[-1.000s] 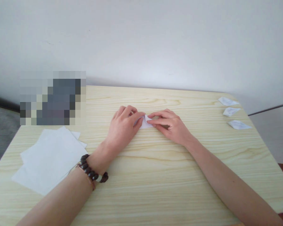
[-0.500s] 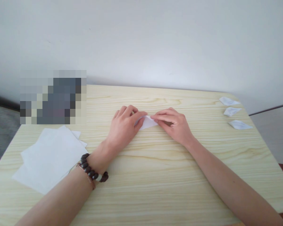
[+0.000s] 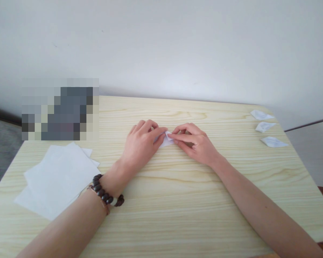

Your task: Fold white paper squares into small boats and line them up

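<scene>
A small piece of folded white paper (image 3: pixel 167 142) is held between both hands above the middle of the table. My left hand (image 3: pixel 141 142) is closed on its left side, thumb and fingers pinching it. From the right, my right hand (image 3: pixel 196 143) grips a corner flap of the same paper between its fingertips. Much of the paper is hidden behind the fingers. A dark beaded bracelet (image 3: pixel 103 195) circles my left wrist.
White paper sheets (image 3: pixel 57 175) lie in a loose stack at the left of the wood-grain table (image 3: pixel 161 215). Three folded paper pieces (image 3: pixel 274 142) sit in a column near the right edge. A blurred dark object (image 3: pixel 67 118) stands at the back left, by the wall (image 3: pixel 177 46).
My right hand has shifted slightly left, toward my left hand, and the paper's right corner is now folded over under its fingers. My left hand has stayed in place.
</scene>
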`<action>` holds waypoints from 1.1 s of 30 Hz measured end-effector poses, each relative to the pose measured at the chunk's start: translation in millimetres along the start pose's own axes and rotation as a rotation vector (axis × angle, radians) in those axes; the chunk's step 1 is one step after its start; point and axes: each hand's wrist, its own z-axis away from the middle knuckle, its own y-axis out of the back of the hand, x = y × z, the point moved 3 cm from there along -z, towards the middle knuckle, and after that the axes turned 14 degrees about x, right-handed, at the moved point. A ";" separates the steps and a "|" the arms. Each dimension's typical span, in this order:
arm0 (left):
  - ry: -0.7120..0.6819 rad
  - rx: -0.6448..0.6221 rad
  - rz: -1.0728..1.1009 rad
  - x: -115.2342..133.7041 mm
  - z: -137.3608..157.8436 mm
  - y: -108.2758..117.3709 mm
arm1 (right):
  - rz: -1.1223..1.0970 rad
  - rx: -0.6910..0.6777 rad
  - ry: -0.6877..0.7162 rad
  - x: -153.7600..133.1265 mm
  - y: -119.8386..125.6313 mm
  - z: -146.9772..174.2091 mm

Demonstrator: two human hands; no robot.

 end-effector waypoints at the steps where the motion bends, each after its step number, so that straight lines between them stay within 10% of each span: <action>1: -0.001 0.003 0.000 0.0 0.0 0.1 | -0.011 0.015 -0.007 -0.4 0.8 -0.5; 21: -0.026 0.035 -0.021 0.7 -0.5 0.4 | 0.081 0.117 -0.149 3.2 1.7 -4.1; 33: -0.004 -0.004 0.052 0.6 -1.2 1.5 | 0.085 0.128 -0.009 -0.4 0.7 -1.2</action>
